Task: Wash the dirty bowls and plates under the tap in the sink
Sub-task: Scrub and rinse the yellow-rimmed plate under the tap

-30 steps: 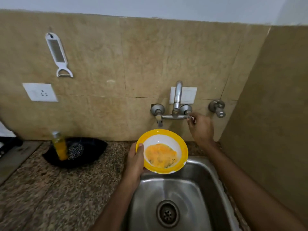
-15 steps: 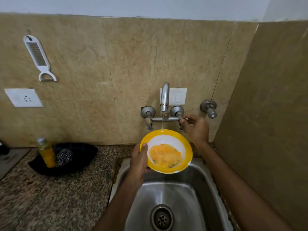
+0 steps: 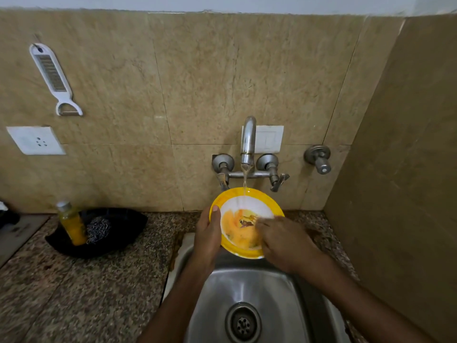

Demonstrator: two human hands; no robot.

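With left hand (image 3: 207,235) clamped on the round yellow-rimmed white bowl (image 3: 247,206), tilt it under the steel tap (image 3: 248,137). Rub orange residue (image 3: 236,235) off with flat, open fingers of right hand (image 3: 284,241).

Bowl (image 3: 247,194) was over back of sink (image 3: 277,300), under tap (image 3: 248,139) on wall behind. Left hand (image 3: 207,233) held bowl's left rim; right hand (image 3: 284,241) lay at its right, fingers inside. Drain (image 3: 243,323) sat nearer than bowl. Counter (image 3: 74,280) lay left of sink; on it, dish (image 3: 123,226) held bottle (image 3: 71,224), with scrubber (image 3: 97,230) to bottle's right. Peeler (image 3: 52,75) hung above socket (image 3: 35,140)
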